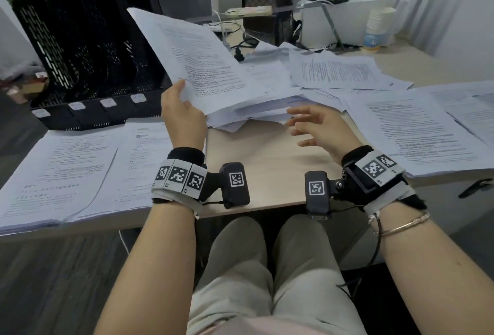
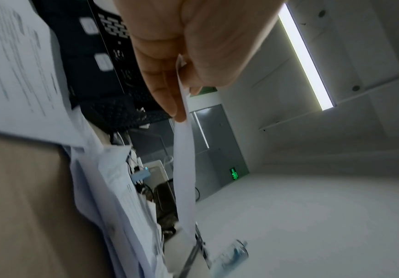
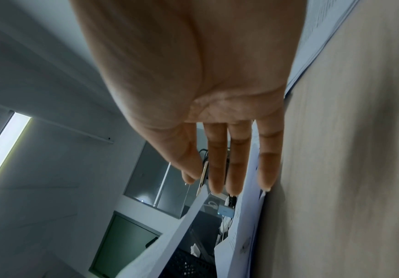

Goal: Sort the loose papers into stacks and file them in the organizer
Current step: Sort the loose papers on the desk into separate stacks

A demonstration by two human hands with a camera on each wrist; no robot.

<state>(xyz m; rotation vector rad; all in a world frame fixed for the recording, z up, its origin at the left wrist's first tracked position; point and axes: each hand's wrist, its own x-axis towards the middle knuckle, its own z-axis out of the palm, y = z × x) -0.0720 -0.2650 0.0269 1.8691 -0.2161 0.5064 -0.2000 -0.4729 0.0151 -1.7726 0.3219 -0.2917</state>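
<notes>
Nearest, the right hand [image 1: 318, 128] hovers with fingers spread, holding nothing, just short of the loose pile [image 1: 256, 112] on the table [image 1: 267, 168]. The left hand [image 1: 181, 115] pinches one sheet [image 1: 197, 59] lifted off that pile. Sorting seems underway: next, carry the sheet to a stack [image 1: 80, 174] at left. Beyond, the organizer [image 1: 88, 51] looks unfilled.

Left hand [image 2: 193, 47] pinches thin white paper sheet [image 2: 185, 169] by its edge, thumb one side, fingers [image 2: 167, 97] the other; sheet hangs edge-on. Black perforated plastic organizer [image 2: 112, 75] behind. Loose printed white papers [image 2: 122, 206] piled on pale wooden worktop [image 2: 22, 206].
</notes>
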